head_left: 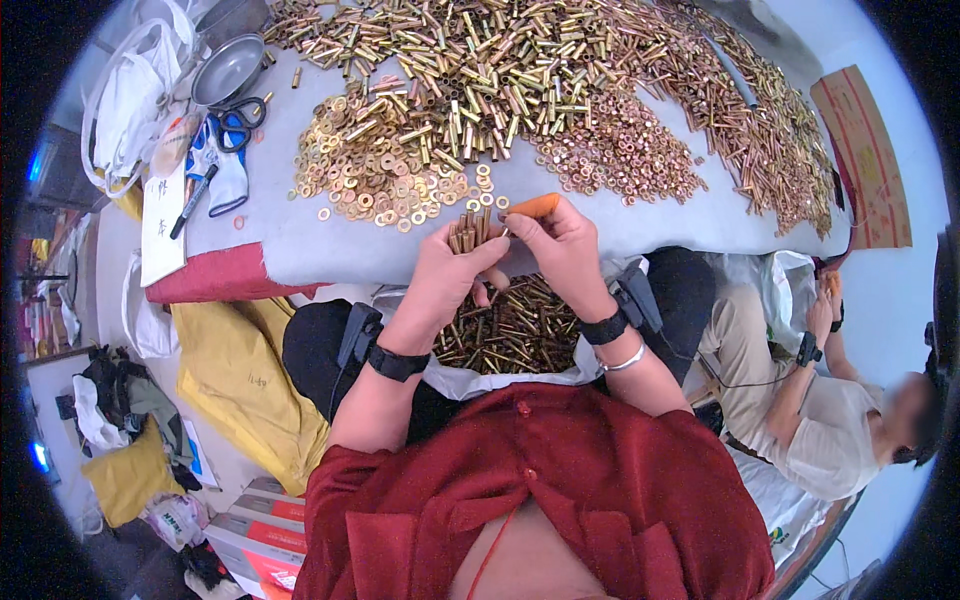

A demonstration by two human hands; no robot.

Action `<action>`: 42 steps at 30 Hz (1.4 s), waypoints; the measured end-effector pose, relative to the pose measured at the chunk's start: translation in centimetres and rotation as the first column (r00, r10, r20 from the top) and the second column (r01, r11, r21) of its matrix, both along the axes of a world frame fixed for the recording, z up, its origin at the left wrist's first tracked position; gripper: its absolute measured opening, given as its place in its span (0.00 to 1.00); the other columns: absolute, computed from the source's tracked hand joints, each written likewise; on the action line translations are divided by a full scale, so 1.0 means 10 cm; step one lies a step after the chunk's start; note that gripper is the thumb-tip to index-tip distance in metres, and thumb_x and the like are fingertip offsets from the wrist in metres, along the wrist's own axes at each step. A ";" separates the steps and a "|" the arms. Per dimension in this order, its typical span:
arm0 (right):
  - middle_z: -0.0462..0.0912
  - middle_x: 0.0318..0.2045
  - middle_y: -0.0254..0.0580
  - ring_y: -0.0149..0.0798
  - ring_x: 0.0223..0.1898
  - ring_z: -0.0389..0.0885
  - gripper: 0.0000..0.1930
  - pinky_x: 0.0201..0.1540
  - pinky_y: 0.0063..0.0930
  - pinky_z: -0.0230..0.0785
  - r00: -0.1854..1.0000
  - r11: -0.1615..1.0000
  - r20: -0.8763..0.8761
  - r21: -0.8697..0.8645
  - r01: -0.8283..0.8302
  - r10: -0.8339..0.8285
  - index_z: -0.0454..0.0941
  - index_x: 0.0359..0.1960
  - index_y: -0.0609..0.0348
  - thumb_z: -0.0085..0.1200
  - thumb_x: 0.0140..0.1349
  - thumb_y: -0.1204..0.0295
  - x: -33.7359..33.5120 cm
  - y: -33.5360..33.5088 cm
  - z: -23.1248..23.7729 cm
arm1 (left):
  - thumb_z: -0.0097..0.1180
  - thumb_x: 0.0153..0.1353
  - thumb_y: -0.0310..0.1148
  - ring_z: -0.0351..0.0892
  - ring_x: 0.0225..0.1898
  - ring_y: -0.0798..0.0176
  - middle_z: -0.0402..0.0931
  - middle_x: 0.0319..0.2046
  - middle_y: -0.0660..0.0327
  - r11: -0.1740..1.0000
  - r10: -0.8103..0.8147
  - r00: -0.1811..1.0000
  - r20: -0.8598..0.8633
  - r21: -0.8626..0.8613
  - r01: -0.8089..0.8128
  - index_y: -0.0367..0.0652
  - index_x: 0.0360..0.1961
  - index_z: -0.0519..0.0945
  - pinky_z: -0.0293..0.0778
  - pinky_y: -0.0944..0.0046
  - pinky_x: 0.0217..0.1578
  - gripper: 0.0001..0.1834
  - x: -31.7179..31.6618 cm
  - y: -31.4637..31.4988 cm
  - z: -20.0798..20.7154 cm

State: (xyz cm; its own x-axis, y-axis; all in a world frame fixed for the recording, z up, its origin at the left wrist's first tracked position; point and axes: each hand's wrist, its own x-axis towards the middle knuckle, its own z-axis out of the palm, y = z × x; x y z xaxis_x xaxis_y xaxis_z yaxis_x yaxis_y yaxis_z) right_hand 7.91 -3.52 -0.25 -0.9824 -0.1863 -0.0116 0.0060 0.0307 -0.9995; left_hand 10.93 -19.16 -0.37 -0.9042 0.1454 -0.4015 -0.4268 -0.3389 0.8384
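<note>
My left hand (462, 262) is closed round a bundle of brass-coloured metal sleeves (468, 232) that stand upright side by side. Just to its right, my right hand (556, 240) pinches thumb and forefinger together beside the bundle; an orange finger cover (533, 206) is on one finger. What sits in that pinch is too small to make out. Both hands are in front of the table's near edge, over an open white bag (470, 382) on my lap. Many slim metal bolt-like pieces (515, 325) fill the bag.
On the grey-covered table (350, 262) lie heaps of sleeves (500, 70), flat washers (385, 170), nuts (620, 140) and slim metal pieces (760, 150). Scissors (240, 125), a metal bowl (228, 70), a glove (228, 180) and a marker (193, 202) lie left. Another person (810, 420) sits at right.
</note>
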 end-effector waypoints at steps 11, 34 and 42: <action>0.83 0.30 0.35 0.23 0.32 0.78 0.06 0.35 0.19 0.71 0.996 0.988 -0.014 -0.127 0.087 -0.089 0.79 0.36 0.61 0.58 0.57 0.75 0.11 0.04 -0.04 | 0.60 0.57 0.32 0.77 0.19 0.69 0.77 0.28 0.60 0.994 -0.035 0.999 -0.016 0.107 0.036 0.38 0.40 0.74 0.69 0.75 0.11 0.13 -0.02 0.03 -0.03; 0.76 0.31 0.43 0.45 0.36 0.71 0.08 0.40 0.37 0.65 0.721 0.517 -0.632 0.734 0.440 0.283 0.79 0.34 0.60 0.54 0.51 0.77 -0.60 0.08 -0.18 | 0.60 0.56 0.29 0.79 0.20 0.66 0.77 0.29 0.57 0.990 0.140 0.990 -0.030 0.015 -0.139 0.33 0.42 0.72 0.71 0.73 0.11 0.15 -0.06 0.02 0.04; 0.77 0.32 0.44 0.40 0.35 0.76 0.10 0.38 0.28 0.68 0.965 0.969 -0.254 0.249 0.002 0.063 0.79 0.40 0.60 0.51 0.57 0.80 -0.18 0.03 0.00 | 0.59 0.57 0.28 0.78 0.18 0.68 0.76 0.27 0.59 0.991 0.134 0.989 -0.066 -0.022 -0.135 0.34 0.41 0.72 0.70 0.74 0.11 0.14 -0.06 0.05 -0.04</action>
